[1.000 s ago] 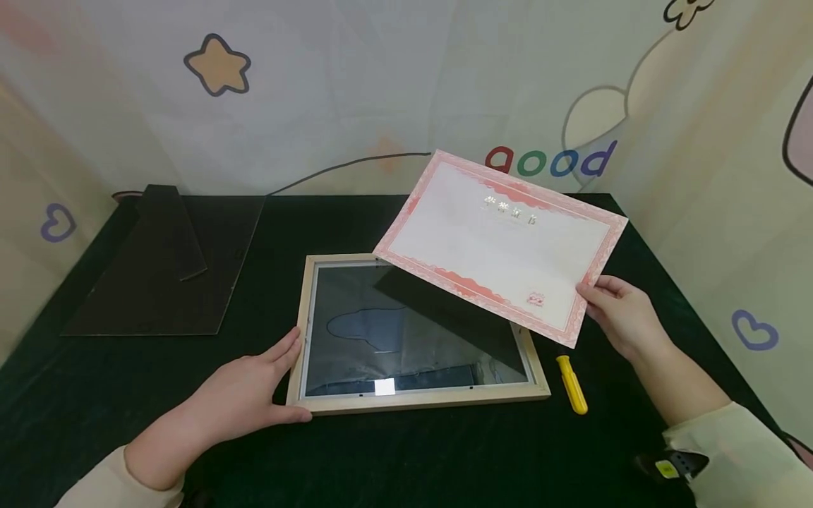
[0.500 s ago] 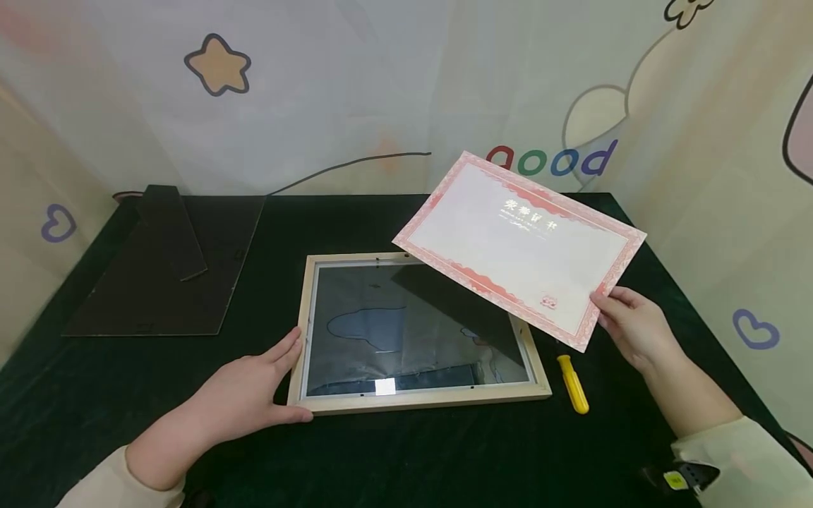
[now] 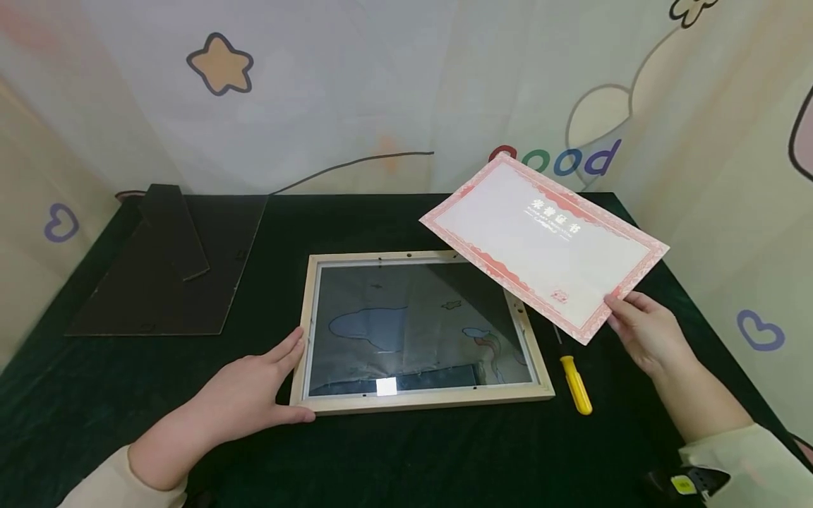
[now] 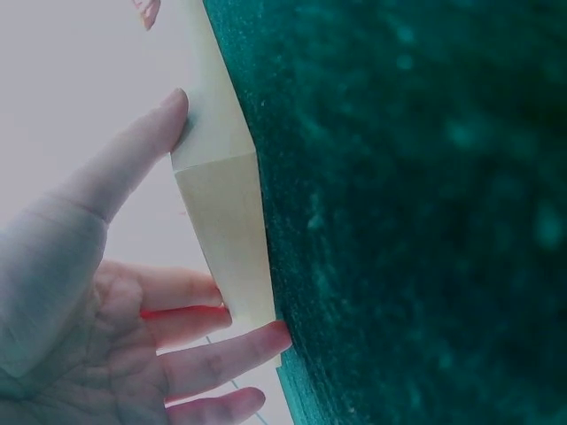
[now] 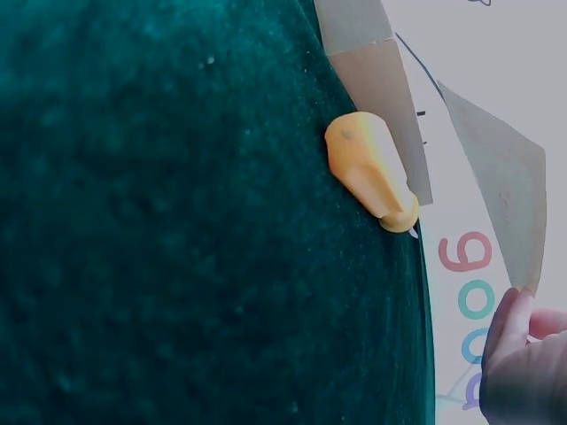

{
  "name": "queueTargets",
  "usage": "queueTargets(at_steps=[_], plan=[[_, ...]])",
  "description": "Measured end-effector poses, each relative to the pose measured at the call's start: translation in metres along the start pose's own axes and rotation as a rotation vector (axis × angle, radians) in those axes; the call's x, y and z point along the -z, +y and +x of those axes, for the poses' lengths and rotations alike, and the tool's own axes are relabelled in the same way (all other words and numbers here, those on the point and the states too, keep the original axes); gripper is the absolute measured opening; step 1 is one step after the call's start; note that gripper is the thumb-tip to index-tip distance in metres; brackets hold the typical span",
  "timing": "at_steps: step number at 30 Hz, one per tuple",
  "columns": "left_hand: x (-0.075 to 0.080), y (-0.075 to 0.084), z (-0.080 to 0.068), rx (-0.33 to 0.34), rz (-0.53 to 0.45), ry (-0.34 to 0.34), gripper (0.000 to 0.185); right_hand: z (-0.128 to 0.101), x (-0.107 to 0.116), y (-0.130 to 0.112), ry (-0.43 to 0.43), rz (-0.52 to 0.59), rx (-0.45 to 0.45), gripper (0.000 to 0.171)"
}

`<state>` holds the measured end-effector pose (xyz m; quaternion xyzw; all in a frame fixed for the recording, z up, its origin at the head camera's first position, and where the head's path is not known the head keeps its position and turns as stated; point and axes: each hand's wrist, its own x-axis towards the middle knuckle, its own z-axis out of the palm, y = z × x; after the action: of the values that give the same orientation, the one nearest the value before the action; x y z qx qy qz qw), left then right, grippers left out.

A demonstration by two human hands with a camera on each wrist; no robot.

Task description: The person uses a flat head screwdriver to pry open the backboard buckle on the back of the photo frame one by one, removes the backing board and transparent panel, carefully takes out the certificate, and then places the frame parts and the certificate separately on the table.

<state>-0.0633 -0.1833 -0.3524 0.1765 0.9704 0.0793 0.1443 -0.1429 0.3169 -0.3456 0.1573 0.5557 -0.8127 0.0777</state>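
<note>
My right hand (image 3: 651,331) pinches the lower right edge of a pink-bordered certificate (image 3: 514,240) and holds it tilted in the air, overlapping the back right corner of a picture frame (image 3: 432,402). In the right wrist view the certificate (image 5: 509,190) shows from its underside. The wooden frame lies flat, its glass (image 3: 381,331) reflecting the backdrop. At its front left corner rests my left hand (image 3: 244,391), fingers extended along the left side and thumb at the front edge. The left wrist view shows this hand (image 4: 97,292) spread around the wooden corner (image 4: 221,168).
A yellow-handled screwdriver (image 3: 576,384) lies right of the frame, its shaft partly under the certificate in the head view. At the back left lies a black backing board (image 3: 159,296) with its stand leg (image 3: 174,233). Dark green cloth (image 3: 413,458) covers the table; a printed curtain (image 3: 356,85) hangs behind.
My right hand has carried the certificate to the right, baring more of the frame's glass, and the sheet has turned slightly clockwise. The left hand has stayed at the frame's corner.
</note>
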Motion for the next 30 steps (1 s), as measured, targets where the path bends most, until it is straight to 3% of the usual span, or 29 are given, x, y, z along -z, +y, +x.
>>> queueTargets(at_steps=[13,20,30], plan=[[0.0,0.001,-0.001,0.009,-0.005,0.005,0.103,0.004,0.023,-0.004,0.092,0.101,0.019,0.028],[0.0,0.0,0.0,-0.011,0.008,0.012,0.101,0.006,0.032,-0.006,0.082,0.18,0.068,0.023],[0.001,0.002,0.001,-0.016,0.024,-0.002,0.1,0.006,0.042,-0.007,0.124,0.289,0.056,0.024]])
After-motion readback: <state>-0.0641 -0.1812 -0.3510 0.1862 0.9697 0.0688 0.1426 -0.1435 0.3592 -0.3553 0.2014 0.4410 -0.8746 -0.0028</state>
